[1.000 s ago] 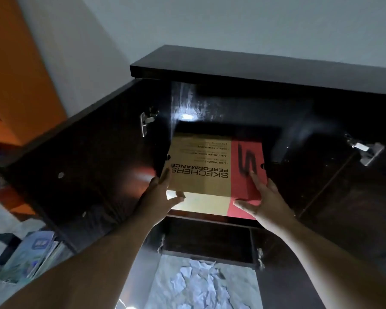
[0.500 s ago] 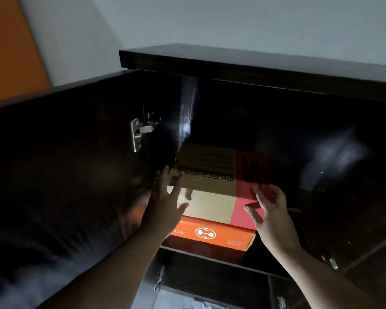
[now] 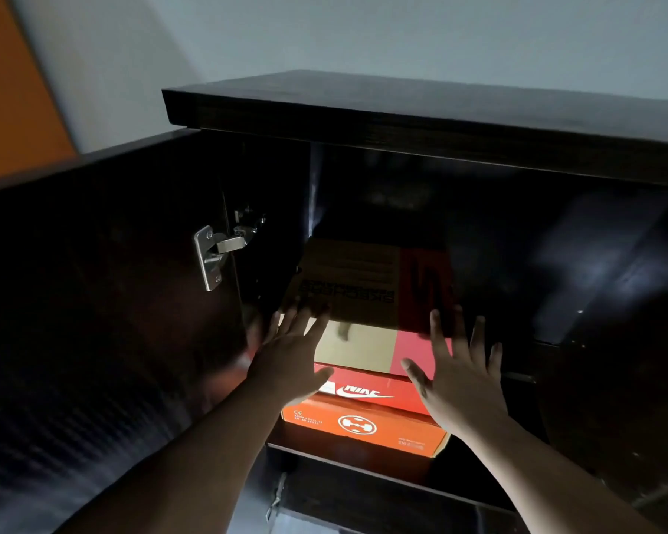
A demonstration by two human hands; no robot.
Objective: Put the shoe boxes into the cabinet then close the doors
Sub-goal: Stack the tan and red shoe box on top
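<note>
Sitting on top of a pile inside the dark cabinet [image 3: 421, 121], the tan and red shoe box [image 3: 367, 302] runs its long way into the shelf, short end facing out. Under it lie a red box [image 3: 367, 391] and an orange box [image 3: 363, 427]. Both hands are spread flat, fingers straight, holding nothing: left hand [image 3: 290, 360] at the box's left front corner, right hand [image 3: 459, 379] at its right.

We see pale grey wall [image 3: 363, 32] behind and above, filling top of view. We see orange panel [image 3: 12, 90] at far left, slanting down beside grey wall. Room looks dim. We spot small pale patch of floor [image 3: 305, 524] at very bottom, blurry.
</note>
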